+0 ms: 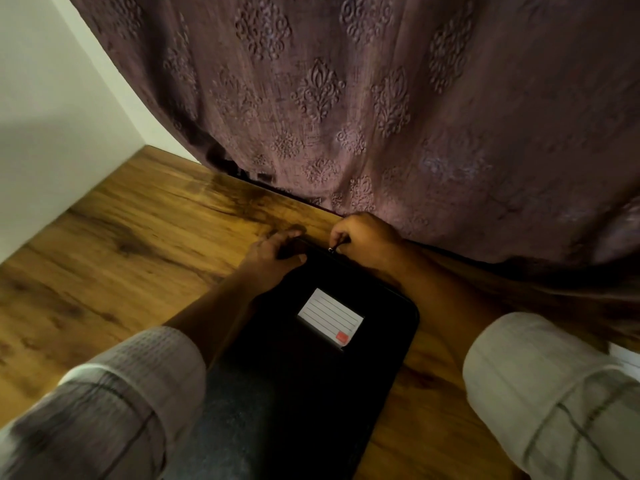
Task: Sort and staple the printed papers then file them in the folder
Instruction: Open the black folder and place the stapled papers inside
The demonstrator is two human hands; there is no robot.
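Pinches the zip pull with the right hand, grips the far end of the folder with the curled left hand, flat on the desk near its far edge.

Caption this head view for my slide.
Left hand grips the black folder on a wooden table; right hand pinches its zipper pull.

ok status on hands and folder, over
Left hand grips far edge of black zip folder. Right hand pinches zipper pull. Folder flat on wooden table. Curtain hangs close behind right hand.
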